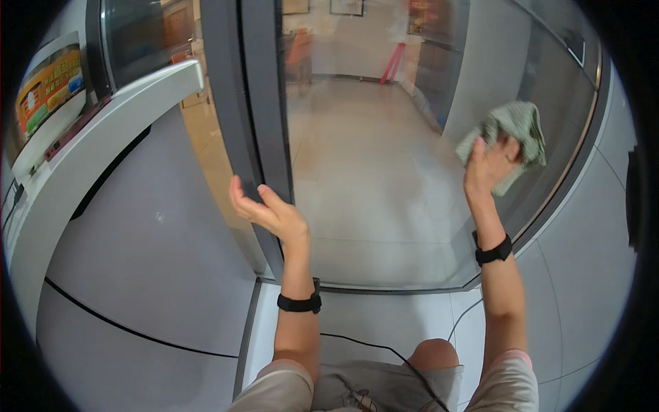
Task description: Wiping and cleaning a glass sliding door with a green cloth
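Note:
A crumpled green cloth (517, 123) lies under my right hand (489, 162), pressed against the right side of a glass door panel (370, 170). Parts of the right fingers are hidden in the cloth's folds. At the door's dark grey metal frame (265, 129), my left hand (273, 213) is raised with its fingers apart and nothing in it. Whether the left fingertips touch the frame, I cannot tell. A black band circles each wrist.
To the left stands a white appliance (149, 232), topped by a curved white ledge (139, 98) bearing a container with a printed label (51, 92). Black cable (370, 344) runs across my lap. Grey wall tiles (571, 268) flank the door. Beyond the glass are an orange chair (298, 49) and pale floor.

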Demonstrator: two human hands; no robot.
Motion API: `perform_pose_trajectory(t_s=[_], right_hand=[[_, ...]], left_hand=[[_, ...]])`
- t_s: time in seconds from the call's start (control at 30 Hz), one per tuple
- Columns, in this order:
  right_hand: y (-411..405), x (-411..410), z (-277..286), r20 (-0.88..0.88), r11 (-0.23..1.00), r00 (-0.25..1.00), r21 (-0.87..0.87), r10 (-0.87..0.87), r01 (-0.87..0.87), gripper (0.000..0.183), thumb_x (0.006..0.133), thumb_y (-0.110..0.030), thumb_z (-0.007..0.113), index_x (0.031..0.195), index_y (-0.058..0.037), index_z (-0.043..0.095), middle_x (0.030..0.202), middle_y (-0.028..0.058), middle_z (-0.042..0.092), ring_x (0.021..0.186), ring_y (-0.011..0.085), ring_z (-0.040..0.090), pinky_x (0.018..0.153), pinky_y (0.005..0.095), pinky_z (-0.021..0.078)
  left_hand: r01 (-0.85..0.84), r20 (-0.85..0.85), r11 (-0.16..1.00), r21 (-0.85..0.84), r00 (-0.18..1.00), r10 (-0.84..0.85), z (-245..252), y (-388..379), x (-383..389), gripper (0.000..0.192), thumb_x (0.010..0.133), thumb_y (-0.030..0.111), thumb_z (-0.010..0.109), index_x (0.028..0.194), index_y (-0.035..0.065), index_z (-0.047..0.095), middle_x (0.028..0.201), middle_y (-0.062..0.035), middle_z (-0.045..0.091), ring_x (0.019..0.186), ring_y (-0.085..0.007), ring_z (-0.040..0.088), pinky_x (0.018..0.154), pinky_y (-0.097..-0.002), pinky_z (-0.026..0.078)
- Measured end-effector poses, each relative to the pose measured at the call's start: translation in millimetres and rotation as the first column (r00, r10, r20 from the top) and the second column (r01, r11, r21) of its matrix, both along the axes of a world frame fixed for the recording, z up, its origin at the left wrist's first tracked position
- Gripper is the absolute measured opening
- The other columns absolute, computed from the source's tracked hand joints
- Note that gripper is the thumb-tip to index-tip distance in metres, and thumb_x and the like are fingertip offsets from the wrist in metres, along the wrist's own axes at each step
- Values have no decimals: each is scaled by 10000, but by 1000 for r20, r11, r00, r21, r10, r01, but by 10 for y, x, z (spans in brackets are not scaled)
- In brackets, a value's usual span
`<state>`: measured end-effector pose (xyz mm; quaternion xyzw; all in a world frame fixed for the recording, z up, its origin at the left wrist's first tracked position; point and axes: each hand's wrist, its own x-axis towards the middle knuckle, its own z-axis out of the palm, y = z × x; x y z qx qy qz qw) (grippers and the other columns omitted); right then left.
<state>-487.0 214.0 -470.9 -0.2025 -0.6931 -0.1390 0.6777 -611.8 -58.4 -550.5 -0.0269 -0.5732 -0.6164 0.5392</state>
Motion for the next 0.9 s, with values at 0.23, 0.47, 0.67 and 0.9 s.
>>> perform_pose_trajectory(t_s=[0.23, 0.47, 0.67, 0.9], right_hand=[[-1419, -804, 267, 291, 987, 956, 143, 34, -78, 464, 716, -399, 482, 1133, -197, 513, 1322, 87, 312, 1127, 321, 370, 897, 618, 154], [-2133, -1195, -162, 578, 802, 708, 146, 406, -579, 721, 691, -324, 580, 1322, -267, 235, 1178, 99, 460, 1073, 263, 409, 931, 538, 186], [-1684, -930, -410, 588, 771, 703, 198, 401, -605, 758, 596, -316, 666, 1279, -275, 340, 1218, 33, 423, 1088, 218, 407, 934, 503, 223], [-1183, -540, -379, 471, 868, 840, 260, 267, -422, 714, 522, -367, 660, 1203, -332, 449, 1168, -23, 472, 1075, 184, 417, 898, 436, 235]], left_hand=[[260, -17, 937, 233, 964, -264, -250, -5, -169, 341, 891, 163, 324, 1168, -31, 371, 1196, -151, 368, 1104, -246, 378, 939, -365, 282], [329, -18, 851, 409, 936, -352, -322, -61, -224, 367, 891, 296, 289, 1093, 31, 443, 1086, -85, 472, 966, -178, 424, 792, -296, 331], [337, 37, 870, 359, 927, -374, -352, -16, -123, 357, 892, 254, 286, 1120, 11, 412, 1166, -103, 410, 1031, -213, 394, 850, -336, 311], [12, 29, 992, -125, 1000, -9, -440, 134, -103, 414, 879, 245, 312, 1190, -25, 355, 1285, -166, 284, 1204, -293, 225, 975, -424, 161]])
